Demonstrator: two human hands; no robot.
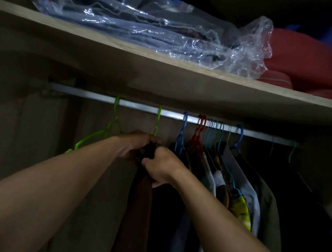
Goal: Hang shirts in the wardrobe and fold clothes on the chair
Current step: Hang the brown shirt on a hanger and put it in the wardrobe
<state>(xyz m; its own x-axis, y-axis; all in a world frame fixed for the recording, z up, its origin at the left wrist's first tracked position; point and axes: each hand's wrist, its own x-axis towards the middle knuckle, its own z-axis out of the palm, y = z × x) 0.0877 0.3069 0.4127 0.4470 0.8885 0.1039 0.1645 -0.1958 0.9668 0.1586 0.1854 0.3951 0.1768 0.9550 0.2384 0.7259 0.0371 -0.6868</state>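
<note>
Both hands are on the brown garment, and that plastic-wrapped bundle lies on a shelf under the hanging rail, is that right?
Not quite. The head view shows the plastic-wrapped bundle on the shelf above the hanging rail, not under it. The rest holds: the left hand and the right hand are both on the brown garment.

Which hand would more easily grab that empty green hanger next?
Left, probably. Both hands hold the brown shirt, but the left hand is right beside the empty green hanger; the right hand lies farther off.
</note>
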